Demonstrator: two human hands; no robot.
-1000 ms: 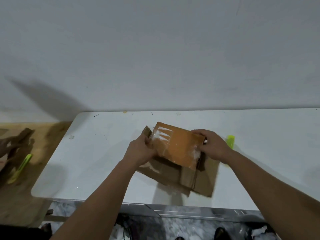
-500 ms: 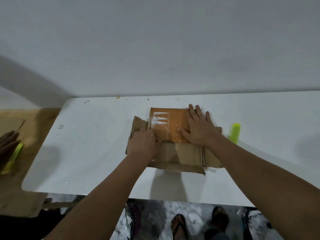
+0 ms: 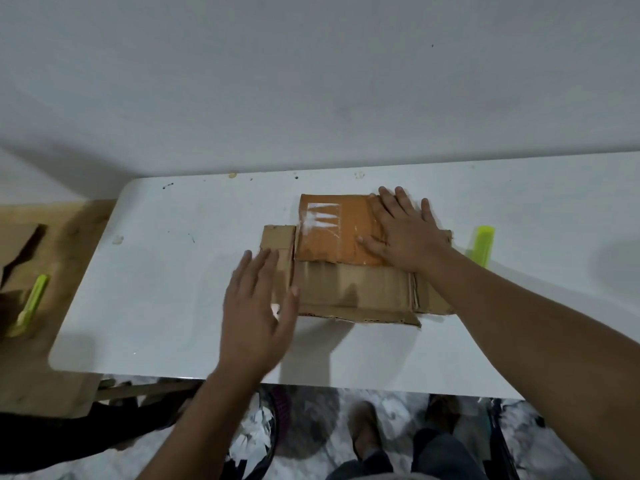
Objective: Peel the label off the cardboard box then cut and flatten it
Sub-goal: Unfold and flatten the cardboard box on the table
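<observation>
The cardboard box [image 3: 349, 289] lies flat on the white table [image 3: 173, 289], its brown panels spread out. An orange panel [image 3: 329, 230] with white label residue lies on top at the far side. My right hand [image 3: 405, 230] rests palm down, fingers spread, on the right part of that orange panel. My left hand [image 3: 258, 306] hovers open and blurred over the box's left front corner, fingers apart, holding nothing. A lime-green cutter [image 3: 480, 244] lies on the table just right of the box.
A wooden table [image 3: 45, 368] stands to the left with a second lime-green cutter [image 3: 29, 304] and a dark cardboard piece [image 3: 20, 251]. A white wall rises behind the table. Feet and a bin with white scraps [image 3: 259, 434] are below the front edge.
The box went from held up and folded to flat on the table. My left hand has lifted off the left flap and drawn back toward me; my right hand stays pressed on the orange panel.
</observation>
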